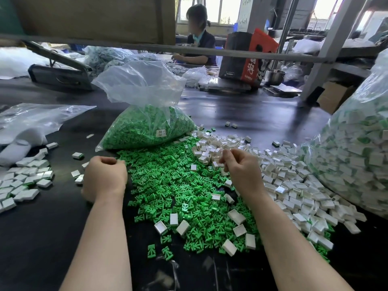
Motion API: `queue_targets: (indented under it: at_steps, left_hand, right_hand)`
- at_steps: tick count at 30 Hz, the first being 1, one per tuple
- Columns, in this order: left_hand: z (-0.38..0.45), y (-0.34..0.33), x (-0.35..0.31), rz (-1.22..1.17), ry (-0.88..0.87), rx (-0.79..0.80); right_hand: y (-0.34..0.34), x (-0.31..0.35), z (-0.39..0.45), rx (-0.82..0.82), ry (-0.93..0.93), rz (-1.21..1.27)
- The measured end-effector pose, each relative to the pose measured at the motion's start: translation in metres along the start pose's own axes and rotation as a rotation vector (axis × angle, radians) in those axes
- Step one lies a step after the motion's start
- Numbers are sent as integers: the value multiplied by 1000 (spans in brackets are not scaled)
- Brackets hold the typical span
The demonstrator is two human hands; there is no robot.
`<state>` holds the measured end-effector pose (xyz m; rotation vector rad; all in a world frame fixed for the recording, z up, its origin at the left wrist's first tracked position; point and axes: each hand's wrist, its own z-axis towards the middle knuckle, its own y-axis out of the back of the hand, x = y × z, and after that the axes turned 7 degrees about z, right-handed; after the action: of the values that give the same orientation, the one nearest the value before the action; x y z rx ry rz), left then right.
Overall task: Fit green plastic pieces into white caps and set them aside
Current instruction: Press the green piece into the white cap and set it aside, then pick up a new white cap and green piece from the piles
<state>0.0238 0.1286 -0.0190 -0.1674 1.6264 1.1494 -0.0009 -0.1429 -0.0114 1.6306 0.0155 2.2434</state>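
Observation:
A wide heap of loose green plastic pieces (178, 185) covers the middle of the dark table (42, 238). A heap of white caps (294, 185) spreads to its right, and a few caps lie on the green. My left hand (105, 177) rests at the green heap's left edge, fingers curled into a fist, and no piece shows in it. My right hand (241, 171) hovers where the two heaps meet, its curled fingertips pinching a white cap (216, 164). A group of white caps with green showing (25, 181) lies at the far left.
An open plastic bag of green pieces (147, 127) stands behind the heap. A large bag of filled caps (357, 160) bulges at the right edge. A flattened clear bag (31, 122) lies at the left. A person sits at the far side, beside a red-and-black box (247, 57).

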Motion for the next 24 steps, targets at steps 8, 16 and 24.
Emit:
queue_targets:
  at_steps: [8, 16, 24]
  left_hand:
    - [-11, 5, -3, 277, 5, -72]
    - [-28, -5, -20, 87, -290, -21]
    - [-68, -30, -46, -104, -578, 305]
  right_hand:
    - [5, -9, 3, 4, -11, -474]
    - [2, -11, -2, 29, 29, -915]
    - [4, -8, 1, 22, 49, -968]
